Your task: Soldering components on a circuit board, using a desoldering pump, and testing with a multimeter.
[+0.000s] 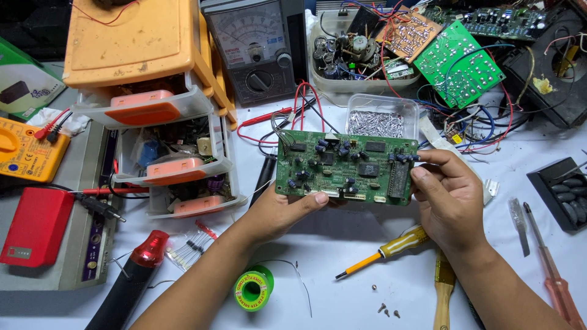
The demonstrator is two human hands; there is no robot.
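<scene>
The desk (342,256) is white and crowded. At its left stands an orange drawer unit (147,91) with three drawers pulled out, and behind the middle sits an analogue meter (257,49). A red box (36,226) lies at the far left, below a yellow multimeter (24,150).

Both forearms come up from the bottom edge and angle inward, meeting over the desk's middle. Between them a green board (345,168) is held level above the desk, component side up, in front of a clear tub of metal bits (382,119).

The left hand (284,211) cups the board from beneath, palm up, thumb pressed on the near edge. The right hand (449,195) pinches the board's right edge, thumb on top and fingers curled behind.

Below the hands lie a yellow screwdriver (385,249), a green solder reel (253,291) and some loose screws (385,310).
</scene>
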